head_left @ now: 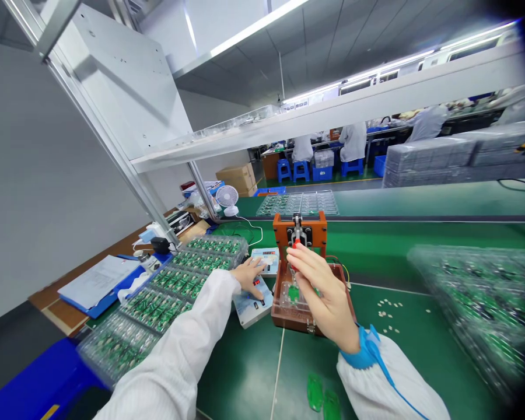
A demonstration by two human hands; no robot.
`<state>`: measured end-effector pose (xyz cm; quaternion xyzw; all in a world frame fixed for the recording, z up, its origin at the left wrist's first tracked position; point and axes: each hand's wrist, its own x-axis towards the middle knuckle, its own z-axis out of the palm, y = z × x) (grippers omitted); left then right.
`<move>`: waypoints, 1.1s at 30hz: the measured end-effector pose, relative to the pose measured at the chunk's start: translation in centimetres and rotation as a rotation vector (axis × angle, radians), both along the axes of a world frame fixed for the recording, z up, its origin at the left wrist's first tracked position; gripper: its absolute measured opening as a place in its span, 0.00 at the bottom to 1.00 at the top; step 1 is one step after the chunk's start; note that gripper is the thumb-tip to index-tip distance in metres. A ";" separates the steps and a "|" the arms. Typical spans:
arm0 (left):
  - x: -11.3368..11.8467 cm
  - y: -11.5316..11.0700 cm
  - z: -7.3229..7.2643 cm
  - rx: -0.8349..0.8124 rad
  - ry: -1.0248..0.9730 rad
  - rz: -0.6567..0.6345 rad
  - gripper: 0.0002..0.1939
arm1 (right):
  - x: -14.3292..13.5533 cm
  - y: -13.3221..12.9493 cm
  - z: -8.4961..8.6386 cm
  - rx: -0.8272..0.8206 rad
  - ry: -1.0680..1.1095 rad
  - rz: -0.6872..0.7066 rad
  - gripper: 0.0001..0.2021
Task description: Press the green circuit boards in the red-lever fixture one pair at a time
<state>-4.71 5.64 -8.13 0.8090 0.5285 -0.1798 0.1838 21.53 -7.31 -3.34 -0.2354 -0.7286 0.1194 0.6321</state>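
Note:
My left hand (247, 275) rests with spread fingers on a white-and-blue box (254, 308) with a small red display and switches. Behind that box sits a second similar box (266, 256). Fingers of my right hand (326, 291) are closed around the red handle of a toggle clamp (297, 224), partly hidden by the hand. The clamp is mounted on an orange upright frame (322, 226) over a brown box-shaped fixture (294, 319). Inside the fixture a green circuit board (293, 293) shows in a clear holder. A blue strap (365, 348) circles my right wrist.
Clear trays of green boards (175, 286) lie left, more stacked trays (481, 303) right, another tray (300, 203) behind. Small pale pieces (388, 303) and two green pieces (315, 392) lie on the mat. A white fan (227, 198) stands beneath the shelf (262, 129).

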 end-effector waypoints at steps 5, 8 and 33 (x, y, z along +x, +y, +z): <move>-0.8 -0.1 0.2 -0.035 0.083 0.012 0.75 | 0.0 0.0 -0.1 0.009 0.007 -0.001 0.28; -0.8 -0.2 0.0 -0.045 0.079 0.000 0.76 | 0.0 0.0 -0.2 0.028 0.009 -0.006 0.28; -1.1 0.4 -1.2 -0.032 0.068 -0.026 0.77 | 0.0 0.1 -0.2 0.051 -0.009 -0.034 0.29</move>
